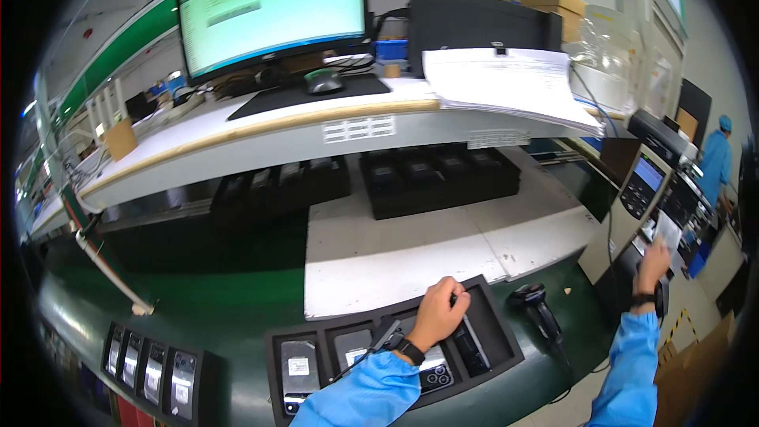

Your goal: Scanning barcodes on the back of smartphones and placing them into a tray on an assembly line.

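Observation:
My left hand (441, 312) is closed at the far end of a smartphone (472, 348), which stands tilted in the right part of a black foam tray (500, 330). More smartphones lie in the tray's other slots, one (299, 372) at the left with a white label on its back. My left forearm covers part of the tray. Off to the right, my right hand (653, 262) pinches a small white label sheet (668, 232) in front of a label printer (647, 182) with a lit screen. Both wrists wear dark bands.
A corded barcode scanner (539, 312) lies right of the tray. Another black tray (207, 379) with several phones is at lower left. More black trays (443, 178) sit under the raised shelf (277, 133), which bears a monitor (273, 16), mouse and papers (506, 83). A co-worker in blue (716, 162) stands far right.

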Demonstrator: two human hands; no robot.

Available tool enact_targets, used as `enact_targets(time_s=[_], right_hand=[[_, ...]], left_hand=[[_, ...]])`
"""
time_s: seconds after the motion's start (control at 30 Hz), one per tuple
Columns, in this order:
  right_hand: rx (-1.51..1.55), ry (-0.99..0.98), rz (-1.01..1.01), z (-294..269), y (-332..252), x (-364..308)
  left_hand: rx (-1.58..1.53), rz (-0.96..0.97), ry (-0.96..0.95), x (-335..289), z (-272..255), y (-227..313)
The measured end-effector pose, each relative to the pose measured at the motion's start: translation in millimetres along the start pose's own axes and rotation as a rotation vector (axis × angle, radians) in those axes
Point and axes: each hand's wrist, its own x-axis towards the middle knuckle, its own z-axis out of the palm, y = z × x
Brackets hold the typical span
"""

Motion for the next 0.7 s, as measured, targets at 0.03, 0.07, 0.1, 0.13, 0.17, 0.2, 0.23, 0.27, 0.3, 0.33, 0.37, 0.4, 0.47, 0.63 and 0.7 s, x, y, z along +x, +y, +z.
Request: enact_targets(time_s=[0.03,0.07,0.1,0.13,0.17,0.2,0.23,0.27,0.3,0.33,0.37,0.4,0.47,0.63,0.7], right_hand=[[0.181,-0.053,0.172,-8,1,-21],[0.288,-0.109,0.249,-19,-1,-52],[0.227,-0.146,0.437,-30,-11,-82],[0.154,-0.284,0.475,-43,-23,-117],[0.150,-0.376,0.525,-44,-37,-153],[0.177,-0.654,0.519,-50,-54,-183],[0.187,-0.935,0.569,-49,-74,-202],[0.092,-1.246,0.604,-50,-95,-210],[0.074,-1.520,0.686,-44,-112,-216],[-0.170,-1.721,0.631,-35,-126,-226],[-0.169,-1.950,0.530,-28,-138,-232],[-0.315,-2.009,0.495,-18,-146,-241],[-0.521,-2.113,0.353,-5,-158,-258],[-0.690,-2.156,-0.001,-5,-167,-267],[-0.532,-1.895,0.151,-25,-162,-255]], left_hand=[[-0.009,0.029,-0.003,1,-1,0],[0.006,0.037,-0.007,1,-1,0],[0.081,0.034,-0.025,1,-2,0],[0.105,0.025,-0.019,0,-3,1],[0.108,0.026,-0.002,-1,-2,1],[0.096,-0.028,-0.013,-1,-3,2],[0.056,-0.051,-0.023,-1,-2,2],[0.030,-0.088,-0.041,-1,-3,2],[0.024,-0.071,-0.042,-2,-2,2],[-0.018,-0.118,-0.052,-2,-2,3],[0.017,-0.072,-0.041,-1,-2,3],[-0.033,-0.024,0.009,-1,-1,4],[-0.016,0.031,-0.004,2,-3,6],[0.054,0.002,-0.064,4,-7,10],[0.260,0.090,-0.132,0,-5,8]])
